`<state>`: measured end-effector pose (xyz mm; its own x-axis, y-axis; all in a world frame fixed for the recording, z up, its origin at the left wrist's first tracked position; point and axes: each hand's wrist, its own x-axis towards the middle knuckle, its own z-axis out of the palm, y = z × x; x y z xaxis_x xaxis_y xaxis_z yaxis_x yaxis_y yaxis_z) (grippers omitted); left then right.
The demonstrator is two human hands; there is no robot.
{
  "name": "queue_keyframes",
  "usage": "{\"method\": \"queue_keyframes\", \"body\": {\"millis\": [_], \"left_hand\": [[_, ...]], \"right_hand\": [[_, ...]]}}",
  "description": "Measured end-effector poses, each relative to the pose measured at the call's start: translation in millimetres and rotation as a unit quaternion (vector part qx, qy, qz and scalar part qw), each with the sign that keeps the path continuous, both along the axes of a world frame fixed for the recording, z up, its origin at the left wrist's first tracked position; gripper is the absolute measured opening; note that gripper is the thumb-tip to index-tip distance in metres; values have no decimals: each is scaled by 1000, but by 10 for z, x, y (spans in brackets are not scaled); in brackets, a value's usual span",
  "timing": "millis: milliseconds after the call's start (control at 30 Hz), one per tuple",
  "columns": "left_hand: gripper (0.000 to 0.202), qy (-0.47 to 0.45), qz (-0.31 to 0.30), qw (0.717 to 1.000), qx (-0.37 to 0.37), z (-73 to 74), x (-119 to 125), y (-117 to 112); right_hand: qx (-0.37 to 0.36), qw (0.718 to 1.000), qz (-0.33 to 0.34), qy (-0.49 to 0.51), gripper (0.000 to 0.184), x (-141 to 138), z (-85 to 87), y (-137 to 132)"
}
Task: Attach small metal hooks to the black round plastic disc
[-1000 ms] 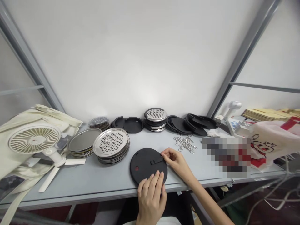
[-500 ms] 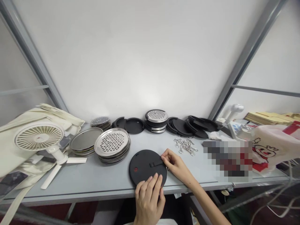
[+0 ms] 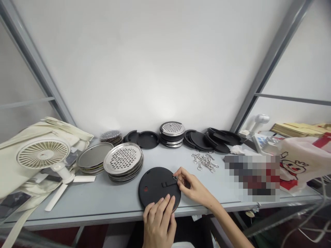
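In the head view, a grey-blue desk (image 3: 111, 196) runs across the whole width, its front edge slanting slightly, with a plain white wall (image 3: 155, 69) behind and a grey metal post (image 3: 29, 51) leaning into view at the left, matched by a second post (image 3: 274, 65) at the right. The black disc (image 3: 152, 179) lies flat at the front edge, near the middle. On its near part rests the left hand (image 3: 159, 220), fingers nearly straight and side by side, pressing from above without gripping; the right hand (image 3: 191, 186) pinches a small metal clip (image 3: 176, 178) between thumb and forefinger at the disc's right rim. Farther left stand a grater stack (image 3: 123, 159), some plain plates (image 3: 94, 155) and a white fan (image 3: 43, 154) before cream cloth (image 3: 55, 129). Along the wall sit black trays (image 3: 147, 139) and a rimmed stack (image 3: 172, 129), with more trays (image 3: 200, 140) to its right; a clip pile (image 3: 205, 162) lies in front of these, too tangled to count. The left hand covers the disc's near edge, so whether it overhangs the desk cannot be told, and the right fingertips hide part of the clip. Coarse squares (image 3: 254, 177) mask whatever lies at the right. The cartoon bag (image 3: 294, 168) and the cream cloth are cut off at the sides, both arms at the bottom. Below the desk, most shapes are too dark to make out.
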<state>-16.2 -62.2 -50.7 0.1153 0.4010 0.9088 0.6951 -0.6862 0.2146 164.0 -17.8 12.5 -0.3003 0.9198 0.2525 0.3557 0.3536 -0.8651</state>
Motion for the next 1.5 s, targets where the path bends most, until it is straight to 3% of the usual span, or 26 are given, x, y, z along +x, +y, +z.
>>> {"method": "queue_keyframes", "body": {"millis": [267, 833, 1200, 1500], "left_hand": [[28, -3, 1, 1000, -5, -20, -33, -22], [34, 3, 7, 1000, -19, -27, -63, -53], [32, 10, 14, 1000, -25, -32, -65, -63], [31, 8, 13, 1000, -26, -29, -59, -65]], "right_hand": [[-12, 1000, 0, 14, 11, 7, -45, 11], [-44, 998, 7, 35, 24, 18, -71, 24], [-59, 998, 8, 2, 31, 10, 34, -11], [-70, 997, 19, 12, 29, 17, 18, -9]]}}
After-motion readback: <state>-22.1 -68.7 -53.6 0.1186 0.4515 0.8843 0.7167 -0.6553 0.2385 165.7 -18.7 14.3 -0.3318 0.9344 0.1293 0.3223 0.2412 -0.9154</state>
